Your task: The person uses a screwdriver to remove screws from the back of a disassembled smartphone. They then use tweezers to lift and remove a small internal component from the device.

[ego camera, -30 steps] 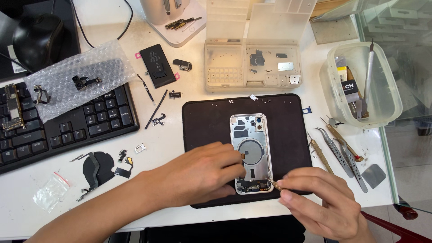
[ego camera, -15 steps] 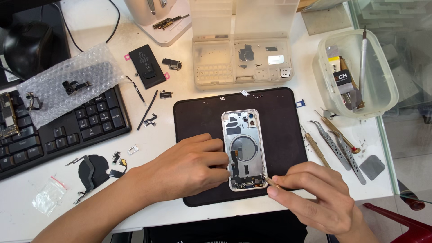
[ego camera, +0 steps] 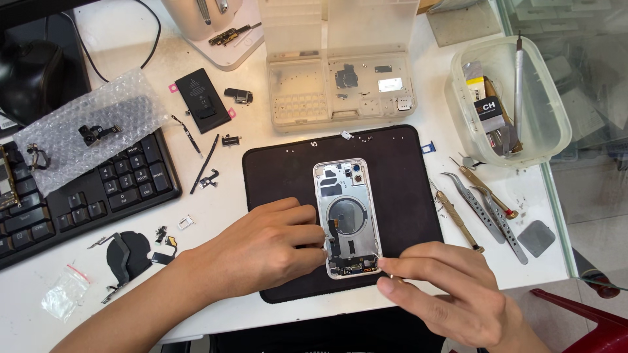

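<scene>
**A:** what am I looking at on the head cam right now?

**B:** From my end: the opened silver phone housing with its round charging coil showing (ego camera: 347,218) lies face-up in the middle of the black rectangular work mat (ego camera: 405,170), upright, bottom edge toward me. My left hand (ego camera: 261,252) rests on the mat against the housing's left edge, fingers (ego camera: 307,235) curled together and touching the frame, holding it flat. My right hand (ego camera: 451,294) sits at the bottom right corner, thumb and forefinger pressed together on something tiny right at the housing's lower edge. Too small to tell what it is.

**A:** and around the mat?

**B:** Just right of it on the white worktop (ego camera: 222,216), a few metal tweezers and a small screwdriver (ego camera: 484,209), plus a grey square pad (ego camera: 536,238). Above those, a clear plastic tub holding tools (ego camera: 507,98). Behind the mat, an open clear plastic parts organiser (ego camera: 340,72). To the left, a black phone battery (ego camera: 205,100), thin black flex cables (ego camera: 204,163), a black keyboard (ego camera: 85,196) with a bubble wrap sheet (ego camera: 85,131) lying on it, and a black round coil part (ego camera: 127,255) near my left forearm.
</scene>
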